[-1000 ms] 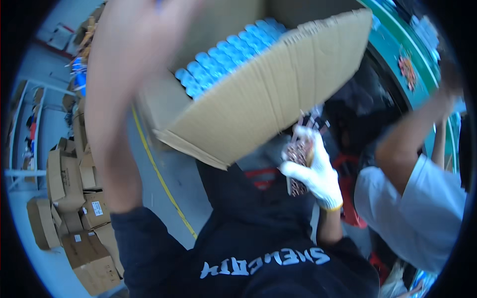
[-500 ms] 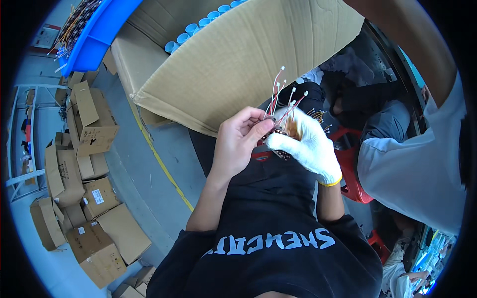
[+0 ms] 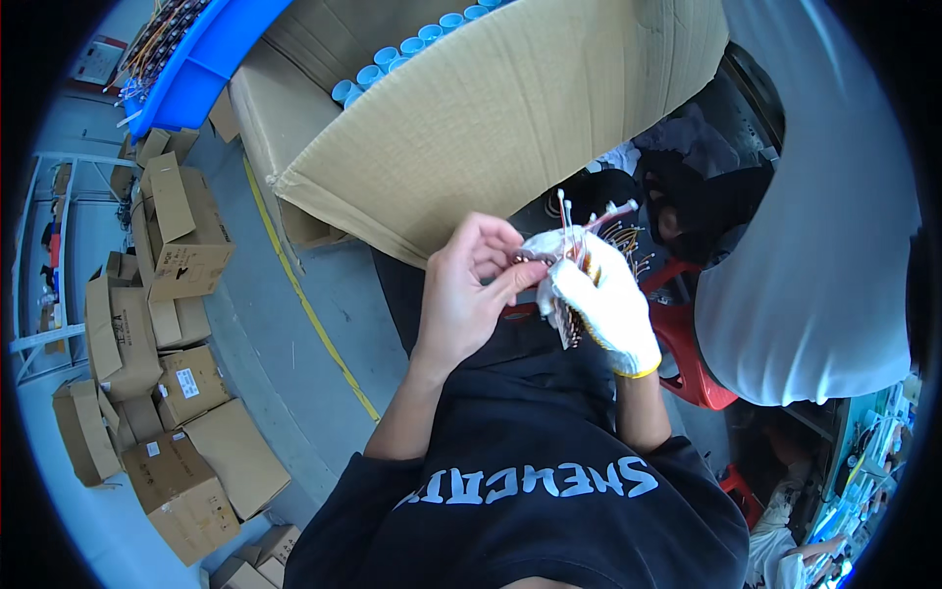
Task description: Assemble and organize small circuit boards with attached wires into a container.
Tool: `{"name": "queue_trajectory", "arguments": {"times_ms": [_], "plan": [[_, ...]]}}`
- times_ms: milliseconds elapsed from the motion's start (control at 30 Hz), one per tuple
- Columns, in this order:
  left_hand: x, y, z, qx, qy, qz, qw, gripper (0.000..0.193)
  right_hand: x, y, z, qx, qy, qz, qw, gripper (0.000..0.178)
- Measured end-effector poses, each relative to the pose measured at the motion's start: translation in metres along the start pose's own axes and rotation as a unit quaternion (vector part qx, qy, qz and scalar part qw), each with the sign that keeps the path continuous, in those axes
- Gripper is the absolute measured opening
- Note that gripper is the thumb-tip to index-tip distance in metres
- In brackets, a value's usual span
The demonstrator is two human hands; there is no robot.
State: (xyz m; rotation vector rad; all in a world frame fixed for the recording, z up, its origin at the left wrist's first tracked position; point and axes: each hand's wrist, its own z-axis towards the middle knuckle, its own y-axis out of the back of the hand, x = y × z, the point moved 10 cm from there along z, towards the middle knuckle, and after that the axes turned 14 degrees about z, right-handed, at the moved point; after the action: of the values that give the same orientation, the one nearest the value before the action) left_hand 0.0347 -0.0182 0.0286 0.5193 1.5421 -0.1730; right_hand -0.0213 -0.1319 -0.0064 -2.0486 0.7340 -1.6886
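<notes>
My bare left hand [image 3: 461,294] pinches a small dark part between thumb and fingertips, right beside the other hand. My right hand [image 3: 613,309], in a white knit glove with a yellow cuff edge, is closed round a bundle of small wired parts [image 3: 570,329]. Dark strips with rows of coppery dots show below the glove's thumb. Thin red and white wires [image 3: 567,213] with small white plugs stick up above the hands. More orange-brown wires [image 3: 628,240] fan out beyond the glove. The fingers partly hide what is held, and its exact kind cannot be made out.
A large open cardboard box [image 3: 471,137] holding rows of light-blue cups [image 3: 412,46] stands ahead. At the upper left is a blue bin [image 3: 196,74] with wired parts. Several cartons [image 3: 186,481] stack at left. A person in a white shirt [image 3: 814,226] is close on the right, near a red stool [image 3: 692,363].
The wires and plugs have tilted and sunk lower among my fingers, and the gloved hand has turned slightly. The person at right has shifted, with the raised arm out of view.
</notes>
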Motion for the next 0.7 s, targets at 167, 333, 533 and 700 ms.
{"name": "queue_trajectory", "arguments": {"times_ms": [167, 333, 533, 700], "plan": [[0.021, -0.005, 0.0, 0.083, 0.012, -0.129, 0.988, 0.019, 0.002, -0.007, 0.006, -0.033, 0.001, -0.003, 0.999, 0.018], [0.03, -0.006, 0.003, 0.1, 0.026, -0.29, 0.951, 0.013, 0.007, -0.015, 0.011, -0.065, 0.002, -0.065, 0.996, 0.019], [0.045, -0.021, 0.002, 0.038, 0.154, -0.467, 0.87, 0.021, 0.031, -0.029, 0.013, -0.037, 0.114, -0.215, 0.969, 0.034], [0.057, -0.04, 0.002, 0.07, 0.243, -0.53, 0.809, 0.028, 0.043, -0.043, 0.01, -0.043, 0.15, -0.302, 0.941, 0.059]]}}
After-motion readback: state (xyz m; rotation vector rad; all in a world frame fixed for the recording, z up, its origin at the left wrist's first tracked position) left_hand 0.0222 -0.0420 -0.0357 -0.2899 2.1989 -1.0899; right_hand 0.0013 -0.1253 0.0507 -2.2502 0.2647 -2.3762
